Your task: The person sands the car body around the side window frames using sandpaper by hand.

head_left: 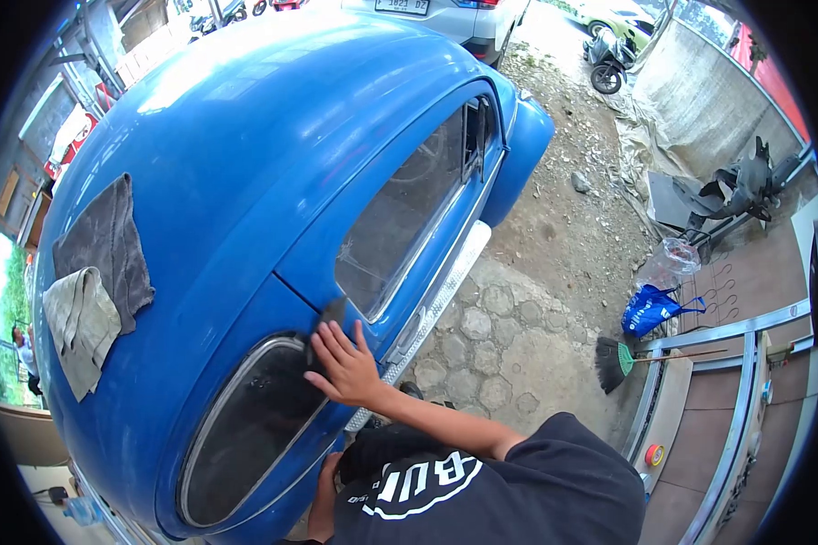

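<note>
My right hand (344, 365) lies on the blue car's body, between the door's rear edge and the rear side window (254, 431). Its fingers are stretched over a thin dark pad (334, 313) and hold it against the paint; only the pad's edges show. Low in the view, my left hand (323, 495) is beside the car's lower side, partly covered by the black shirt, and its fingers cannot be made out. A dark grey cloth (109, 245) and a lighter grey cloth (82, 327) rest on the car's curved body at the left, partly overlapping.
Beside the car are hexagonal paving stones (477, 354) and rough gravel. On the right stand a blue bag (650, 309), a broom (616, 361), metal framing (736, 436) and a roll of tape (655, 454). A motorbike (609, 62) and another car (482, 27) are farther off.
</note>
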A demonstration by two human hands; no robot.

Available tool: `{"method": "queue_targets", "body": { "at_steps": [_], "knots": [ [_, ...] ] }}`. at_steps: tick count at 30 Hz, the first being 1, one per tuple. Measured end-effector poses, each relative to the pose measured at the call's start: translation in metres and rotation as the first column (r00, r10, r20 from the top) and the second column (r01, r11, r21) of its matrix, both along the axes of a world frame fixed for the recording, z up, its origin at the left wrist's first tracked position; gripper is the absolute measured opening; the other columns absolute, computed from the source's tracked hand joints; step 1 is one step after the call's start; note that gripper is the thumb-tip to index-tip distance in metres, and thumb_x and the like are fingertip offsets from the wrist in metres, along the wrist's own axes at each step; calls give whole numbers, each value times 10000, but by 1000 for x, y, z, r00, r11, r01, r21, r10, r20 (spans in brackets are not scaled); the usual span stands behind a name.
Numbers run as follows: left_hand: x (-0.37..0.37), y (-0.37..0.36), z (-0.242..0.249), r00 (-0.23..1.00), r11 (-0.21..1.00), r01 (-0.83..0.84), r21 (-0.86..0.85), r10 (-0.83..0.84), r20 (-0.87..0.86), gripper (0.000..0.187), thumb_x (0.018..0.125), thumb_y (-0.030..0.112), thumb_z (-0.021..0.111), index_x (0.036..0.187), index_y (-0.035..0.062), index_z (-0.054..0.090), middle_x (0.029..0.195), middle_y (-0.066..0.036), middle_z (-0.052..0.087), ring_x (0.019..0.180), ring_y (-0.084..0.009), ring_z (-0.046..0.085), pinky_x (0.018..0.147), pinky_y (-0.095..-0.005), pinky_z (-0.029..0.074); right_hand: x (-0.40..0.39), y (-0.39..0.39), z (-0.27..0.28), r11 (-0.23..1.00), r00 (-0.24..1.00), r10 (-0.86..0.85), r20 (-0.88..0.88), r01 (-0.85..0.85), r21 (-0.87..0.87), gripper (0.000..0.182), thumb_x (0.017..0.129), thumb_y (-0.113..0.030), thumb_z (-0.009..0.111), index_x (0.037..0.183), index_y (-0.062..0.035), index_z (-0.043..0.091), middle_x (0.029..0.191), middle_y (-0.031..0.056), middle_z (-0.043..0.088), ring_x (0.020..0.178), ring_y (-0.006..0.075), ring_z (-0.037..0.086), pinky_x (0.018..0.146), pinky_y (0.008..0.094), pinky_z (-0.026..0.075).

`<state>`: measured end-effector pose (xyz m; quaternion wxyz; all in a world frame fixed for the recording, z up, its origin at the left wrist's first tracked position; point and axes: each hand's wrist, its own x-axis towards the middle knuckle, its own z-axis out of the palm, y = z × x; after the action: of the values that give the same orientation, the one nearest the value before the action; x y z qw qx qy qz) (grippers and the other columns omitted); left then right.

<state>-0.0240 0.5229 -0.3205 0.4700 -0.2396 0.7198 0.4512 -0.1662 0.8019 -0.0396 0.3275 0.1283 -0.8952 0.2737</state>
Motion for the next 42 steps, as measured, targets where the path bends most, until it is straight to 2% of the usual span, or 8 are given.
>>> {"method": "queue_targets", "body": {
  "at_steps": [8, 15, 18, 22, 27, 33, 39, 42],
  "knots": [
    [4, -20, -7, 1000, 1000, -7, 1, 7, 16, 278, 933, 270, 651, 1015, 11, 710, 905, -91, 728, 806, -192, 671, 766, -324, 514, -35, -13, 121, 985, 998, -43, 40, 49, -163, 770, 984, -483, 538, 1550, 2, 345, 1619, 186, 329, 1522, 325, 274, 1221, 601, 34],
    [13, -43, -8, 999, 999, -38, 23, 39, -20, 282, 938, 270, 646, 1028, 10, 707, 921, -92, 727, 826, -194, 670, 781, -323, 512, 5, -12, -11, 994, 994, -98, 51, 95, 62, 817, 981, -454, 546, 1552, 67, 279, 1633, 279, 223, 1543, 417, 156, 1218, 606, 34],
    [18, -54, -4, 998, 998, -55, 17, 55, -16, 283, 941, 270, 644, 1034, 10, 706, 928, -92, 727, 834, -195, 669, 787, -323, 511, -12, -31, 33, 984, 993, -116, 6, 116, -133, 827, 985, -444, 540, 1554, 81, 250, 1635, 293, 198, 1538, 444, 142, 1217, 609, 37],
    [30, -71, 2, 998, 998, -69, -2, 69, 7, 286, 944, 270, 641, 1041, 9, 705, 937, -93, 726, 846, -196, 669, 796, -323, 509, -27, -31, 61, 985, 991, -137, -13, 134, -109, 825, 988, -438, 535, 1558, 78, 238, 1638, 291, 190, 1536, 451, 144, 1218, 610, 38],
    [41, -85, 2, 997, 997, -70, -11, 70, 18, 289, 948, 270, 637, 1050, 8, 703, 949, -93, 725, 860, -198, 668, 806, -323, 507, -5, -9, -29, 989, 987, -151, -55, 151, 2, 788, 966, -468, 571, 1530, 38, 354, 1612, 268, 291, 1523, 406, 239, 1218, 603, 76],
    [48, -89, 6, 997, 997, -71, -11, 72, 17, 292, 953, 270, 633, 1061, 7, 701, 962, -94, 725, 877, -199, 667, 819, -323, 505, -37, -21, 112, 983, 989, -147, -25, 143, -114, 795, 959, -474, 577, 1537, 25, 356, 1610, 247, 312, 1519, 400, 254, 1217, 596, 96],
    [52, -90, 12, 997, 997, -82, -7, 82, -1, 296, 958, 270, 629, 1072, 6, 699, 976, -95, 724, 894, -201, 666, 831, -322, 502, 3, -18, -13, 988, 989, -146, 11, 146, -47, 804, 968, -498, 550, 1546, 22, 345, 1615, 243, 305, 1527, 389, 241, 1218, 595, 68],
    [57, -90, 15, 997, 997, -79, -11, 79, 2, 298, 960, 270, 627, 1078, 5, 698, 983, -95, 724, 903, -202, 666, 838, -322, 501, -3, -30, 30, 977, 989, -139, 47, 145, -155, 817, 977, -502, 537, 1554, 31, 313, 1631, 245, 263, 1539, 396, 194, 1217, 599, 51]
  ]
}}
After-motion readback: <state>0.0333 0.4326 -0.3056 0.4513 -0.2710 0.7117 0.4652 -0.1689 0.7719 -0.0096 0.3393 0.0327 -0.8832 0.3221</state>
